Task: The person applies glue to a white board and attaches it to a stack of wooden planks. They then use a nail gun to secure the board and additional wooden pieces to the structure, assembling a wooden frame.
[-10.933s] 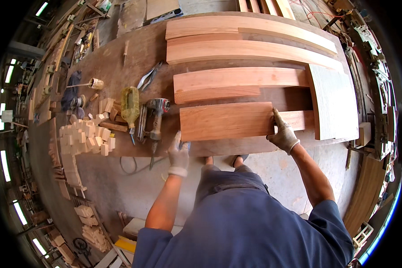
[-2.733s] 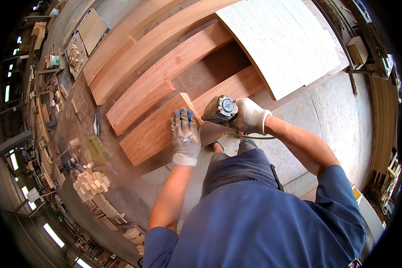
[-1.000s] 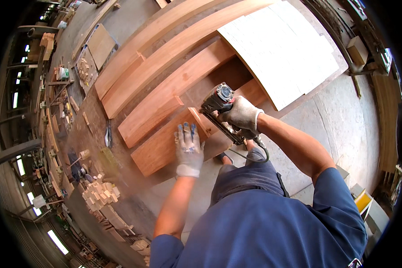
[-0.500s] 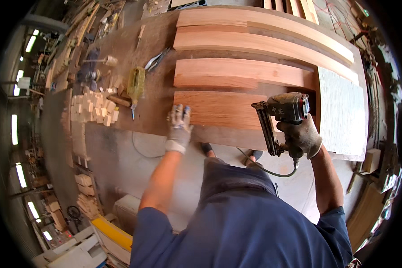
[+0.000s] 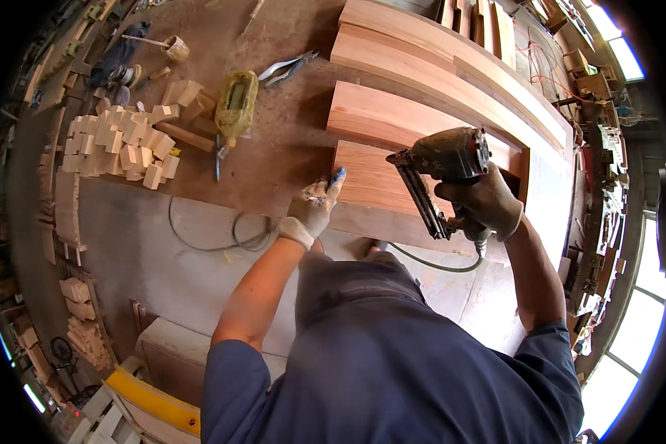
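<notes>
In my gloved right hand point(image 5: 490, 201) is a dark pneumatic nail gun point(image 5: 448, 157), gripped by its handle above the near board. Its slanted magazine points toward the board, and a hose runs from the handle's base. My gloved left hand point(image 5: 314, 203) is at the left end of the near reddish wooden board point(image 5: 370, 176), fingers apart, one blue-stained fingertip against the board's end. Beyond that board lies another wide board point(image 5: 381, 112), with long pale strips point(image 5: 407, 63) farther back. The nail gun hides part of the near board's right side.
On the table point(image 5: 281, 126), left of the boards, lie pliers point(image 5: 288, 66), a yellowish plastic bottle point(image 5: 235, 107) and a pile of small wood blocks point(image 5: 122, 144). A white panel point(image 5: 544, 192) is at the right. The air hose point(image 5: 440, 266) hangs past the table's front edge.
The view has shifted, with the table's left side showing nearer. My left hand has gone from lying on the board's left end to its end edge. The right hand still holds the nail gun.
</notes>
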The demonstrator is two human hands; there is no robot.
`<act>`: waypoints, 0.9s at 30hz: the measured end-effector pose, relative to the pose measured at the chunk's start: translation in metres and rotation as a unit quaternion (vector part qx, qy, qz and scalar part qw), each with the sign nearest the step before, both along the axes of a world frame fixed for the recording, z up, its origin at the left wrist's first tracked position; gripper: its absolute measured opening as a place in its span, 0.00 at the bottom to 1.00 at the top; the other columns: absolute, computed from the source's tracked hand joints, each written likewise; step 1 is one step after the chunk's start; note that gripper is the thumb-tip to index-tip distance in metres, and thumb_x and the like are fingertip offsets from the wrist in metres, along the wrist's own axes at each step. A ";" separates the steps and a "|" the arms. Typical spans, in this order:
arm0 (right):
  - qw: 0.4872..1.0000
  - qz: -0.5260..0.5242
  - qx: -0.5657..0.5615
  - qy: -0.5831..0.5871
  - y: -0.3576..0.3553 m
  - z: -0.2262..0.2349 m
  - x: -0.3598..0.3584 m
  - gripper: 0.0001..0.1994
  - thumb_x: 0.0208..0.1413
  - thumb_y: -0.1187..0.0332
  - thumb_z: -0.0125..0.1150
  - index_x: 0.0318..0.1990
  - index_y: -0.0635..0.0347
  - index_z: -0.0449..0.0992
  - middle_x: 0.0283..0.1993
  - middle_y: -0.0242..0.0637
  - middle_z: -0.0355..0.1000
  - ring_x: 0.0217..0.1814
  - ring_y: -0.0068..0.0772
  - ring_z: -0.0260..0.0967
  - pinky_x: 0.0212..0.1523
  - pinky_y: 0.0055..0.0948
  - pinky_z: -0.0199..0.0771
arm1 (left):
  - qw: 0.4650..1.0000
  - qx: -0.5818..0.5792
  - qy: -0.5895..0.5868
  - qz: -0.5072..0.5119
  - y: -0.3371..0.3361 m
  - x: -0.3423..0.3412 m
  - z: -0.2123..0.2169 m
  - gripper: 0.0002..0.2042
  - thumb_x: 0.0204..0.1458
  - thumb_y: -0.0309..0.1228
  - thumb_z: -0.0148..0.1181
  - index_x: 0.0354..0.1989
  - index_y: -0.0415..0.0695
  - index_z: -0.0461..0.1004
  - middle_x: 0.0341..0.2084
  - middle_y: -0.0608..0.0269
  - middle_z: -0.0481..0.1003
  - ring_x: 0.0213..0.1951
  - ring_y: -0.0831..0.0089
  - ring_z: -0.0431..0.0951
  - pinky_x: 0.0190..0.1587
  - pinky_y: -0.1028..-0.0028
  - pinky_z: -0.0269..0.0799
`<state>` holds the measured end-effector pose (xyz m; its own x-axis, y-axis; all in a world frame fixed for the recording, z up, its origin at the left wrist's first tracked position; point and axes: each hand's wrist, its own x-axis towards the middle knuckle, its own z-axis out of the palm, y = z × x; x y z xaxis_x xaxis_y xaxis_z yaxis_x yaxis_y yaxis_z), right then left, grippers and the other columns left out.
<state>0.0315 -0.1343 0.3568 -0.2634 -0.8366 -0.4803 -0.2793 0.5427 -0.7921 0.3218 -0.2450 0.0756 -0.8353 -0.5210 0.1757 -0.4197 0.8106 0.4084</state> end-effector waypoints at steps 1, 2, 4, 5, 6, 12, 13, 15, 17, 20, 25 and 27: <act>1.000 0.012 0.000 0.013 -0.008 -0.004 0.003 0.16 0.55 0.71 0.72 0.50 0.64 0.79 0.31 0.29 0.76 0.25 0.18 0.73 0.25 0.26 0.75 | 1.000 -0.016 -0.002 0.001 -0.001 0.001 -0.004 0.36 0.59 0.29 0.66 0.78 0.49 0.65 0.52 0.44 0.82 0.52 0.52 0.86 0.55 0.59 0.83; 0.999 0.025 0.001 0.027 -0.014 -0.006 0.006 0.16 0.54 0.70 0.72 0.49 0.65 0.79 0.30 0.30 0.75 0.24 0.19 0.72 0.25 0.27 0.75 | 0.999 -0.031 -0.003 0.003 0.000 0.001 -0.008 0.37 0.58 0.29 0.68 0.78 0.49 0.65 0.52 0.45 0.82 0.51 0.52 0.86 0.54 0.59 0.83; 0.999 0.015 0.045 0.018 -0.032 0.002 0.014 0.15 0.56 0.71 0.75 0.49 0.64 0.80 0.34 0.30 0.78 0.30 0.18 0.74 0.29 0.26 0.76 | 0.999 -0.034 -0.014 0.004 0.000 0.002 -0.008 0.35 0.60 0.30 0.65 0.79 0.48 0.64 0.52 0.43 0.82 0.51 0.52 0.86 0.54 0.59 0.83; 0.999 0.035 0.031 0.023 -0.038 -0.005 0.011 0.15 0.56 0.71 0.75 0.49 0.64 0.80 0.34 0.31 0.78 0.30 0.18 0.74 0.29 0.26 0.77 | 0.999 -0.035 -0.018 0.005 0.001 0.001 -0.008 0.35 0.61 0.30 0.63 0.79 0.48 0.63 0.51 0.42 0.82 0.51 0.51 0.86 0.54 0.59 0.83; 0.998 0.056 0.015 0.025 -0.045 -0.010 0.009 0.15 0.56 0.71 0.75 0.48 0.64 0.80 0.34 0.31 0.78 0.30 0.18 0.74 0.29 0.26 0.77 | 0.999 -0.036 -0.012 0.009 0.001 0.003 -0.008 0.34 0.62 0.30 0.62 0.79 0.48 0.63 0.52 0.42 0.82 0.50 0.51 0.86 0.54 0.59 0.83; 0.996 0.061 0.062 0.004 -0.073 -0.017 0.014 0.14 0.57 0.69 0.77 0.47 0.63 0.80 0.30 0.29 0.75 0.27 0.18 0.72 0.26 0.25 0.74 | 0.999 -0.026 -0.028 0.024 0.006 0.006 -0.006 0.34 0.64 0.29 0.58 0.80 0.48 0.60 0.54 0.39 0.81 0.51 0.48 0.85 0.54 0.58 0.83; 0.994 0.055 0.095 0.005 -0.079 -0.009 0.019 0.14 0.57 0.69 0.77 0.47 0.63 0.80 0.30 0.29 0.75 0.27 0.18 0.72 0.26 0.25 0.74 | 0.999 -0.019 -0.035 0.028 0.006 0.006 -0.002 0.34 0.63 0.28 0.58 0.81 0.48 0.60 0.55 0.39 0.81 0.51 0.47 0.85 0.54 0.58 0.83; 0.991 0.060 0.116 0.014 -0.082 -0.009 0.019 0.14 0.57 0.69 0.77 0.48 0.62 0.81 0.32 0.28 0.76 0.28 0.17 0.72 0.27 0.25 0.74 | 0.997 0.050 -0.022 0.053 0.012 0.008 0.005 0.36 0.62 0.25 0.59 0.81 0.46 0.58 0.57 0.38 0.80 0.53 0.45 0.84 0.55 0.58 0.83; 0.991 0.051 0.123 0.000 -0.084 -0.002 0.021 0.15 0.56 0.70 0.77 0.50 0.61 0.82 0.34 0.27 0.76 0.31 0.18 0.73 0.30 0.26 0.75 | 0.981 0.170 0.021 0.093 0.023 0.011 0.010 0.38 0.62 0.21 0.60 0.82 0.45 0.56 0.60 0.37 0.78 0.57 0.45 0.83 0.55 0.59 0.83; 0.993 0.067 0.095 0.032 -0.084 -0.013 0.009 0.17 0.55 0.70 0.76 0.52 0.61 0.83 0.36 0.26 0.77 0.35 0.19 0.74 0.34 0.27 0.76 | 0.829 0.358 0.239 0.357 0.076 -0.009 0.013 0.40 0.61 0.20 0.62 0.82 0.41 0.52 0.65 0.40 0.75 0.62 0.49 0.80 0.55 0.60 0.83; 0.987 0.101 0.109 0.066 -0.101 -0.021 0.002 0.17 0.54 0.69 0.76 0.51 0.63 0.83 0.32 0.26 0.76 0.29 0.18 0.72 0.29 0.25 0.75 | 0.552 0.599 0.306 0.493 0.095 -0.068 0.016 0.26 0.63 0.35 0.70 0.61 0.32 0.68 0.51 0.52 0.80 0.50 0.64 0.78 0.45 0.66 0.75; 0.987 0.109 0.103 0.064 -0.108 -0.023 0.008 0.17 0.55 0.70 0.76 0.51 0.64 0.83 0.31 0.26 0.75 0.28 0.18 0.72 0.28 0.25 0.75 | 0.538 0.580 0.301 0.532 0.094 -0.088 0.014 0.19 0.64 0.38 0.71 0.48 0.33 0.76 0.42 0.56 0.82 0.41 0.69 0.76 0.43 0.67 0.73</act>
<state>0.0398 -0.2426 0.3335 -0.1585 -0.7681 -0.6204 -0.4976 0.6049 -0.6217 0.2333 -0.1510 0.0893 0.0715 -0.6981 -0.7124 0.0979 -0.7059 0.7015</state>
